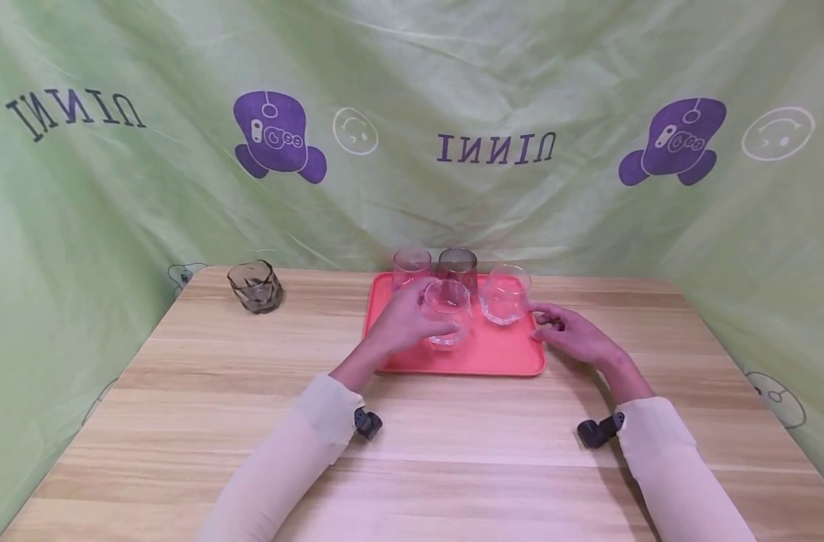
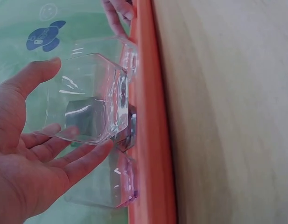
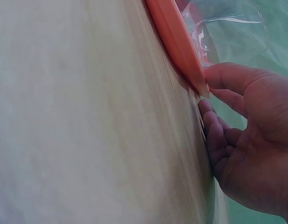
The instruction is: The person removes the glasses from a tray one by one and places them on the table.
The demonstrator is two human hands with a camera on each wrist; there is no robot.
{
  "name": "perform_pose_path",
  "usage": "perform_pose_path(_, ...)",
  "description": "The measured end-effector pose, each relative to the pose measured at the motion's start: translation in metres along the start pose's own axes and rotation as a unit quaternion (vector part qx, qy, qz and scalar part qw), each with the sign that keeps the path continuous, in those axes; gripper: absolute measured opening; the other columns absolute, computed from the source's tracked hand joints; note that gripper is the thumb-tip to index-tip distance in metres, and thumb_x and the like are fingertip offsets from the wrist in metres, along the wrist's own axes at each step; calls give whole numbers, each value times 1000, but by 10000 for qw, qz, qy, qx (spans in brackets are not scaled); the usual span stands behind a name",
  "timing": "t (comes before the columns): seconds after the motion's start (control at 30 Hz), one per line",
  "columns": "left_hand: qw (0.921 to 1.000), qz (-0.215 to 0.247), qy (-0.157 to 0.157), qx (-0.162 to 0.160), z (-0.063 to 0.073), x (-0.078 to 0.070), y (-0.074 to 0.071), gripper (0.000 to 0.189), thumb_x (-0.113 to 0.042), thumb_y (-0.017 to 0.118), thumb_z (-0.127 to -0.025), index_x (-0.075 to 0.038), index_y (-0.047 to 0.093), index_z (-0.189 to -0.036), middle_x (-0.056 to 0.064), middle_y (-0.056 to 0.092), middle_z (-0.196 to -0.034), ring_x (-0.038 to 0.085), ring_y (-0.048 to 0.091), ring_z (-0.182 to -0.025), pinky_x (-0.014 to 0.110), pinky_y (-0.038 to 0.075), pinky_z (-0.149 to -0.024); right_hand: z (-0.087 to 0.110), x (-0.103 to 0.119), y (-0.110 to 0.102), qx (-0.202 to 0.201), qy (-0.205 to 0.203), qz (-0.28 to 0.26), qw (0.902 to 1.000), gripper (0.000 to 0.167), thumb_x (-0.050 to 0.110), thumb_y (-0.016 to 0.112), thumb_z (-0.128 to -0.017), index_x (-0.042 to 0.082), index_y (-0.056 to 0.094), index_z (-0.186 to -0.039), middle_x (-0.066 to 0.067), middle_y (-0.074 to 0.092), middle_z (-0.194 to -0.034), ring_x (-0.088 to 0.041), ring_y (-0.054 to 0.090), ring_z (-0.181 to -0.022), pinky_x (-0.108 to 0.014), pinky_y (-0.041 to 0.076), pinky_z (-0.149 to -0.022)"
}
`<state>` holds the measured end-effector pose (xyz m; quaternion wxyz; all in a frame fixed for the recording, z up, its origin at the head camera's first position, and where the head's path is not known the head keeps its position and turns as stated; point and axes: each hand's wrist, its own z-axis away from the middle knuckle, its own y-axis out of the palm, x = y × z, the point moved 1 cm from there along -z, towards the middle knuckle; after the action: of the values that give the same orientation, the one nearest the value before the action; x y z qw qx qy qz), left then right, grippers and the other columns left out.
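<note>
My left hand (image 1: 406, 320) curves around a clear drinking glass (image 2: 94, 98), thumb on one side and fingers on the other. The glass is upright over the front of a coral-red tray (image 1: 493, 354); whether its base touches the tray cannot be told. At the tray's right edge, my right hand (image 1: 577, 335) grips the rim, several fingers curled. Beside that hand a second clear glass (image 1: 505, 297) stands on the tray. Behind the held glass stand a pink-tinted glass (image 1: 410, 263) and a smoky grey glass (image 1: 460, 263), both partly hidden.
A dark faceted glass (image 1: 256, 287) stands alone at the back left of the wooden table (image 1: 412, 459). Green printed fabric (image 1: 412, 203) hangs along the table's back and sides. Small black cameras (image 1: 367, 424) sit on both wrists.
</note>
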<state>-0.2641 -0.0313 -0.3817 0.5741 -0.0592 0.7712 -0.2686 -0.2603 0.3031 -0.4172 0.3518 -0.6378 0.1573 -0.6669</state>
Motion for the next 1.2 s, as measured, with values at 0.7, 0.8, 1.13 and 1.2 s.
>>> perform_pose_path(0.7,9986,-400,-111,-342,19,-2,-50,80,-33,93,-75,-9,56,-143,13,64,-131,28,62,-109,45,55,-88,1,1,0,36,-23,-21,10000,58,24,65,-102,6,45,-154,-23,53,-136,-38,49,-118,-51,42,-98)
perform_pose_path(0.8,9979,-466,-211,-406,22,0,-61,81,-34,93,-75,-11,56,-143,13,63,-131,28,62,-103,45,56,-82,1,1,0,41,-44,-1,10000,58,24,65,-102,6,45,-154,-24,53,-136,-38,49,-119,-52,43,-98)
perform_pose_path(1.13,9960,-553,-346,-613,33,9,-95,77,-30,92,-78,-11,56,-142,11,60,-136,32,58,-120,49,54,-93,0,1,2,83,-23,-56,9999,57,22,65,-102,8,46,-154,-23,53,-136,-38,49,-120,-51,43,-98)
perform_pose_path(1.2,9956,-527,-388,-677,35,12,-101,78,-30,92,-78,-10,55,-144,12,60,-138,33,57,-122,49,53,-94,0,-1,2,87,-22,-53,9999,57,22,65,-102,8,46,-154,-23,53,-135,-38,49,-119,-51,43,-98)
